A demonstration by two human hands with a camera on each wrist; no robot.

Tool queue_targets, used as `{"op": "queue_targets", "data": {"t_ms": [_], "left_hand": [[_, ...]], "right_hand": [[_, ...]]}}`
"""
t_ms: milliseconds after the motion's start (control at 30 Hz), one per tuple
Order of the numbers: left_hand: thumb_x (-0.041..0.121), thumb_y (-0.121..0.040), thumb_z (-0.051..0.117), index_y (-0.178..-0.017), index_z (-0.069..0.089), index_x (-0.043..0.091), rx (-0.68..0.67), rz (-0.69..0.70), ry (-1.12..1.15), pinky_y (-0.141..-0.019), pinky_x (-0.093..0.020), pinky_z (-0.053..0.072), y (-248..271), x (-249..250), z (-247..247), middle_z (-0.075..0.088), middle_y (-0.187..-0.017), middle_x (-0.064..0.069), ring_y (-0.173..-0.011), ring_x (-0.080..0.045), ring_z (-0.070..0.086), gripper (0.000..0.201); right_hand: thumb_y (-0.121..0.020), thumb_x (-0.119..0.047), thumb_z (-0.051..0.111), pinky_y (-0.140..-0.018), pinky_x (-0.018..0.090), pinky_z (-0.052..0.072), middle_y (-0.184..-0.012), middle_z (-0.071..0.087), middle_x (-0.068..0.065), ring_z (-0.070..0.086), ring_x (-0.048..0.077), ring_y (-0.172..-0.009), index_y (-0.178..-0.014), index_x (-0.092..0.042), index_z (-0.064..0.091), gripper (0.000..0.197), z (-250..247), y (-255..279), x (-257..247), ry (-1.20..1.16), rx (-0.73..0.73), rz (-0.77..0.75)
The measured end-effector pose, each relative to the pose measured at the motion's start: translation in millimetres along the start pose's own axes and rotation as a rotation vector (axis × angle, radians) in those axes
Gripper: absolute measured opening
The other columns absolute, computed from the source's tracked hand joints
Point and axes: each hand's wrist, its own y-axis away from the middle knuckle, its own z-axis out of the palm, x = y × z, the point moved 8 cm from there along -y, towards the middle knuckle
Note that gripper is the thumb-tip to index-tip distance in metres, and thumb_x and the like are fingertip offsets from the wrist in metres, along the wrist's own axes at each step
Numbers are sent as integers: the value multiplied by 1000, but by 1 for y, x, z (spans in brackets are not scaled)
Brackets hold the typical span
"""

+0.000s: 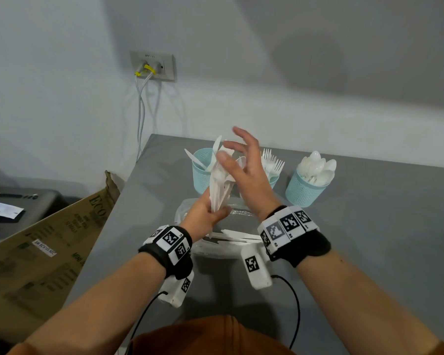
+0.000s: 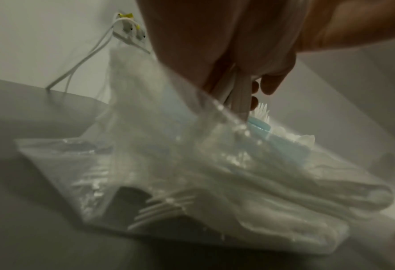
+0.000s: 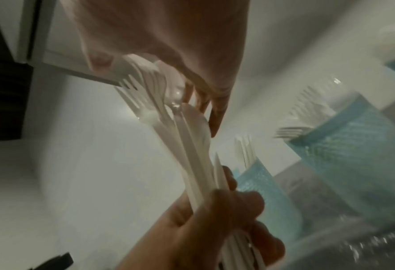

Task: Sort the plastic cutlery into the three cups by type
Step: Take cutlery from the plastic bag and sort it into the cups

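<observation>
My left hand grips a bundle of white plastic cutlery by the handles, heads pointing up; the right wrist view shows forks, a spoon and a knife in the bundle. My right hand is open, fingers spread, its thumb and fingertips at the top of the bundle. Three light-blue mesh cups stand behind: the left cup holds knives, the middle cup, partly hidden by my right hand, holds forks, the right cup holds spoons. A clear plastic bag with more cutlery lies under my hands.
The grey table ends at its left edge beside a cardboard box. A wall socket with cables is on the wall behind. Cables run from my wrist cameras toward my body.
</observation>
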Motion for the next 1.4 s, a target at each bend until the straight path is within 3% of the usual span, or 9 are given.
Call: {"op": "queue_targets", "data": {"t_ms": [200,333,500,667,733,800,1033,1233,1400], "left_hand": [[9,-84,70,-81,55,20,19,-106,-55,-56,-12,44,3,-12,-4,62,-59,11,-53,6,57,18],[9,-76,70,-100,56,26,14,-86,-24,-63,-46,54,2,-13,-7,65,-84,-9,-72,-19,62,32],[5,-85,63,-78,48,28,-54,-208,-160,-48,-10,41,1,-27,-8,51,-71,10,-56,2,49,29],[3,-86,64,-137,40,3,-49,-223,-229,-65,3,40,-1,-28,-12,48,-97,13,-78,11,42,57],[5,-92,56,-131,45,0,-58,-233,-267,-80,-18,46,-4,-16,-4,59,-102,-1,-90,-12,59,42],[4,-89,58,-111,56,7,-54,-187,-180,-64,-36,47,-4,-12,1,61,-79,-6,-67,-17,60,22],[10,-77,61,-63,54,14,-36,-327,-149,-46,-27,37,3,-31,-8,51,-56,-4,-46,-15,45,16],[-7,-76,56,-71,54,8,-89,-255,-168,-48,-28,41,1,-15,-4,52,-62,-7,-53,-18,49,16],[3,-80,69,-98,60,5,-51,-187,19,-52,-21,49,0,-11,-4,61,-77,-9,-61,-15,55,20]], "right_hand": [[-103,-31,33,-105,18,30,-132,53,-7,44,0,-124,-130,-22,54,36,23,2,23,283,-198,34],[-101,-24,39,-105,31,37,-125,53,-5,50,10,-117,-123,-22,55,28,22,8,45,249,-213,138],[-75,-47,73,-101,33,43,-121,51,-12,53,10,-111,-112,-36,51,44,30,15,43,295,-300,210],[-56,-61,76,-104,43,36,-134,43,-17,39,11,-125,-97,-44,66,46,37,10,16,656,-138,-190],[-60,-57,76,-103,46,33,-133,46,-19,37,11,-122,-82,-41,72,27,35,5,14,707,-111,-218],[-65,-49,78,-105,47,28,-131,48,-22,34,9,-121,-74,-39,75,14,35,3,20,694,-156,-171],[-72,-42,74,-108,40,20,-129,49,-27,31,3,-122,-78,-41,75,6,35,3,27,711,-287,-33],[-70,-40,78,-111,39,21,-127,51,-22,29,4,-121,-71,-39,68,10,40,4,31,628,-393,24],[-82,-18,71,-102,26,33,-115,56,-3,47,11,-115,-90,-9,63,15,31,-3,28,440,-213,18]]}}
